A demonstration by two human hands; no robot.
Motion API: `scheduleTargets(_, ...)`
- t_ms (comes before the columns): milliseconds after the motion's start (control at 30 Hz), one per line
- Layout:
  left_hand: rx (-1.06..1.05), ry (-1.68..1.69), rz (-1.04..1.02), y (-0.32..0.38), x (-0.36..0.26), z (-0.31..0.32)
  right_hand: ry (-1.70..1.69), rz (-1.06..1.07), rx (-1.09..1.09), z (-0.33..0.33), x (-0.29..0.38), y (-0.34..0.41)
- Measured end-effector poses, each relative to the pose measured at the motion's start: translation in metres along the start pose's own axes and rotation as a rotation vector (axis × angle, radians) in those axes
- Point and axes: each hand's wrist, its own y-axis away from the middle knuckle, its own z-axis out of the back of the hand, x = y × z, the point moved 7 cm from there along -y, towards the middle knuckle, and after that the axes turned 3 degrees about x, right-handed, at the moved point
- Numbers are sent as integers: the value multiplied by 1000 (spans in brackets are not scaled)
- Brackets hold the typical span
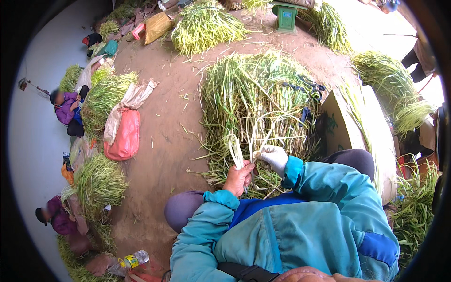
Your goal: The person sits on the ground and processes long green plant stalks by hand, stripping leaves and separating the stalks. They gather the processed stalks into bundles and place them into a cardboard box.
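My bare left hand (239, 178) is closed around a few pale plant stalks (236, 151), whose upper ends are folded over in a loop. Close beside it, my right hand (275, 158) wears a whitish glove and pinches a thin pale stalk (254, 137) between thumb and fingertips. The lower ends of the held stalks are partly hidden by my left hand. Just beyond both hands lies a large heap of long-leaved green stalks (243, 102), with pale stems facing me. A dark strap (306, 86) rests on the heap's right side.
At my right stands a cardboard box (340, 120) with long leaves (356, 109) on top. A green scale (285, 19) and another heap (209, 28) are farther off. Left are a red sack (123, 135), a plastic bottle (135, 259) and two seated people (65, 107) along the wall.
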Motion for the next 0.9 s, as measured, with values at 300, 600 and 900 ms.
scheduleTargets(300, 81, 336, -260, 2, -50, 23, 311, 293, 339, -20, 7, 3)
scheduleTargets(600, -85, 321, -523, 25, -99, 67, 299, -29, 672, -39, -20, 14)
scheduleTargets(900, 23, 171, -307, 0, -63, 42, 377, 40, 536, -17, -41, -6)
